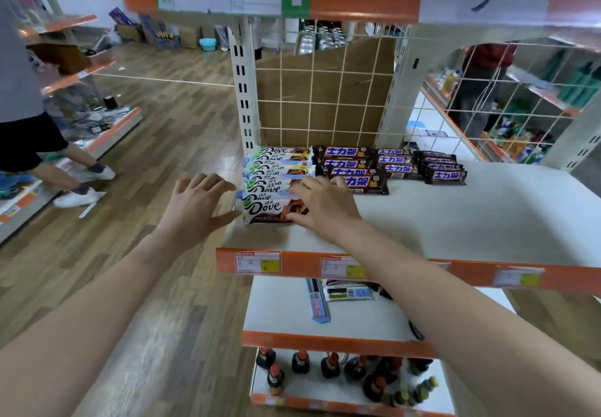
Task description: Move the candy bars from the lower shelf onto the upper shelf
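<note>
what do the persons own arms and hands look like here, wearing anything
Both arms are bare from as far up as the view shows down to the fingers. The left hand and right hand show no gloves, sleeves, rings, watch or wristband. Fingernails look short and unpainted.

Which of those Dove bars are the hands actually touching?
The frontmost white-and-brown Dove bar, nearest the shelf edge: the right hand rests on its brown end, unlike those stacked behind.

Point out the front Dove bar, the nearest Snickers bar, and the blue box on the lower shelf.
Front Dove bar (pixel 265 211): head view, on its white logo panel.
Nearest Snickers bar (pixel 366 183): head view, on its blue lettering.
Blue box (pixel 319 306): head view, on its top face.
</note>
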